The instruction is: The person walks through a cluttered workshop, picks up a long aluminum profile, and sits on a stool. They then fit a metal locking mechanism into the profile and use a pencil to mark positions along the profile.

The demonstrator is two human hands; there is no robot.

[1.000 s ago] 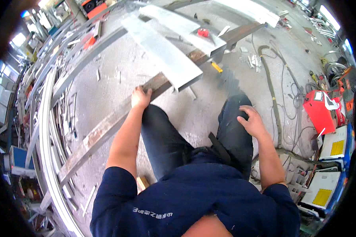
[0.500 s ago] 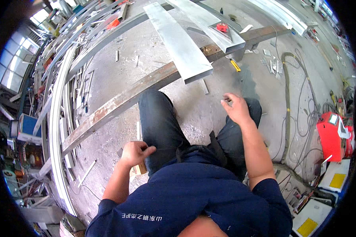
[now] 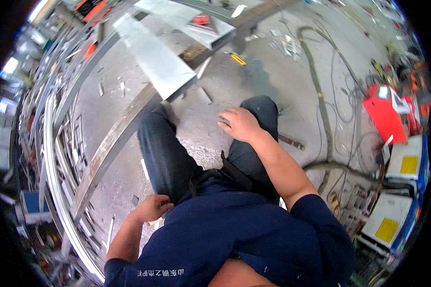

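My left hand (image 3: pixel 153 207) hangs beside my left thigh with its fingers curled in. Whatever it may hold is hidden from above. Over my right thigh is my right hand (image 3: pixel 239 124), thumb and fingers bent toward each other round a small dark patch that I cannot make out. Ahead of my knees, a flat silver metal box section (image 3: pixel 153 57) lies across a rusty steel beam (image 3: pixel 115 134). Next to it is a second silver section (image 3: pixel 187 19), with a red tool (image 3: pixel 202 20) on its near end.
A yellow utility knife (image 3: pixel 237 59) lies on the floor beyond my right knee. Thick hose (image 3: pixel 316 81) and thin cables run along the right, near a red machine (image 3: pixel 385 115) and white-and-blue boxes (image 3: pixel 402 162). Long metal profiles (image 3: pixel 50 138) are stacked at left.
My view has swung, so the beam, the silver sections and my legs sit further left in the picture. My left thumb, stuck out before, is now closer to the curled fingers.
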